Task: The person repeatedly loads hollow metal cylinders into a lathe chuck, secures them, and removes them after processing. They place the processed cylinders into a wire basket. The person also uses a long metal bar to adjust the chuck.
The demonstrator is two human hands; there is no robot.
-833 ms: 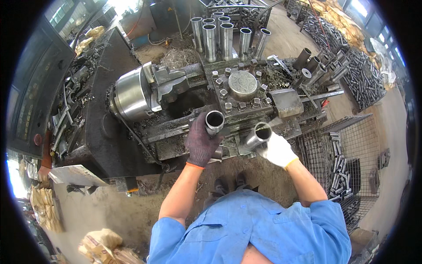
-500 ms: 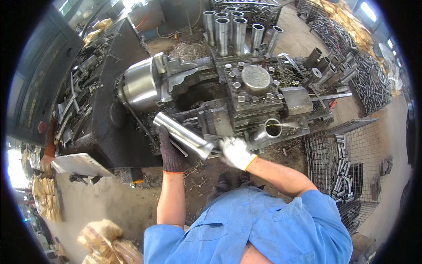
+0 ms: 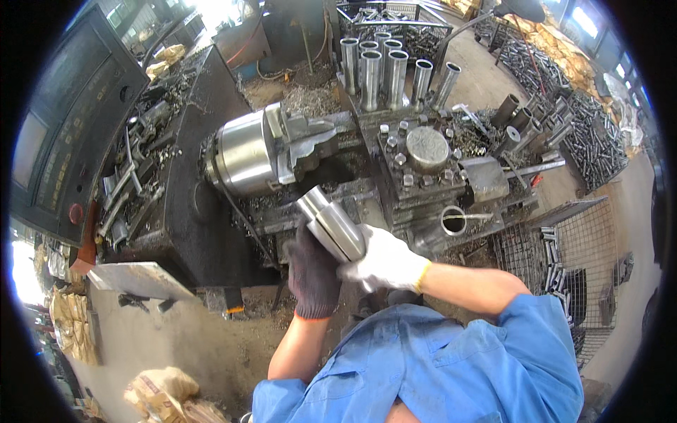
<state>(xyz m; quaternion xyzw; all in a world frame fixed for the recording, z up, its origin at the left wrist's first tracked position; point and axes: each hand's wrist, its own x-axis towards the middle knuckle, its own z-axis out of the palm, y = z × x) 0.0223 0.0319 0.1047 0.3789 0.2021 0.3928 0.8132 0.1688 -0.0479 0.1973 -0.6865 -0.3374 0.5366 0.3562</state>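
Note:
A shiny metal tube [image 3: 337, 229] is tilted between my hands, in front of the lathe bed. Its upper end looks narrower than the rest. My left hand [image 3: 310, 271], in a dark knitted glove with an orange cuff, is wrapped round its left side. My right hand [image 3: 389, 259], in a white glove with a yellow cuff, closes on its lower right side and hides that end. The lathe chuck [image 3: 247, 151] is beyond my hands to the left. To their right, a metal cup [image 3: 434, 236] with a thin stick across its mouth leans by the carriage.
Several finished tubes [image 3: 370, 81] stand upright behind the round-topped tool post [image 3: 427, 148]. Darker tubes [image 3: 520, 120] cluster at the right, near a caliper [image 3: 471, 120]. A wire cage [image 3: 592, 261] holds metal parts. A flat plate [image 3: 141, 279] juts out at lower left.
Both hands have come together and the tube has swung steeper, moving right. My right hand has shifted from the tube's flared end to its side. The whole view has shifted slightly.

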